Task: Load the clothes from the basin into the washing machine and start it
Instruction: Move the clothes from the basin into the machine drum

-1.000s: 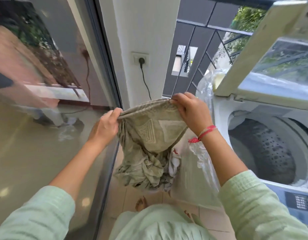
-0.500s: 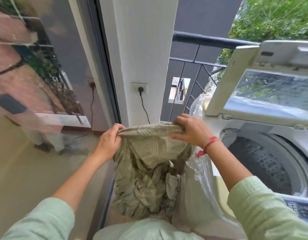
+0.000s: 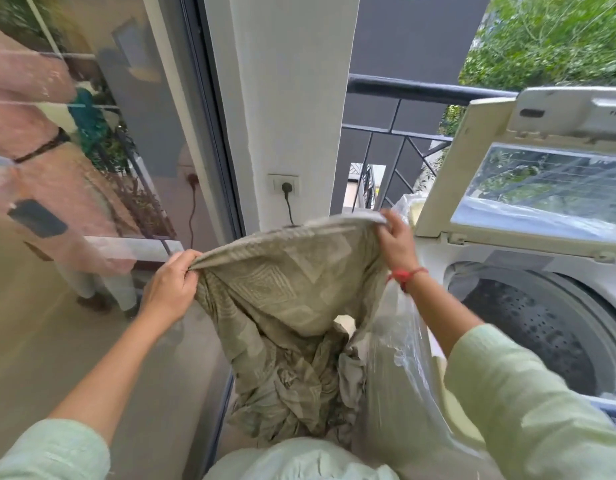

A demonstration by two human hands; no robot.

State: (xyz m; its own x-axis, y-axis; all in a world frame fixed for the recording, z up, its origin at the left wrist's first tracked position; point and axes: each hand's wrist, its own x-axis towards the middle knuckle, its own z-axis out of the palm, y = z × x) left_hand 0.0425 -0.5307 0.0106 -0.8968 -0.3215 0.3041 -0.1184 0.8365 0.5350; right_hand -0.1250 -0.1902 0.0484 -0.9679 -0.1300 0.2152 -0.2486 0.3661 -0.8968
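An olive-green patterned cloth (image 3: 286, 299) hangs stretched between my two hands, its crumpled lower part drooping in front of my body. My left hand (image 3: 169, 284) grips its left top corner. My right hand (image 3: 395, 242) grips the right top edge, close to the washing machine. The white top-loading washing machine (image 3: 604, 292) stands at the right with its lid (image 3: 542, 188) raised, and its perforated drum (image 3: 542, 327) is open to view. The basin is hidden.
A clear plastic cover (image 3: 396, 358) drapes down the machine's left side under my right arm. A white pillar with a socket and plug (image 3: 286, 185) stands ahead. A glass sliding door (image 3: 92, 202) fills the left. A dark balcony railing (image 3: 403, 95) runs behind the machine.
Both hands have pulled apart and spread the cloth wider. My right hand has moved up and right toward the machine. The view has tilted upward.
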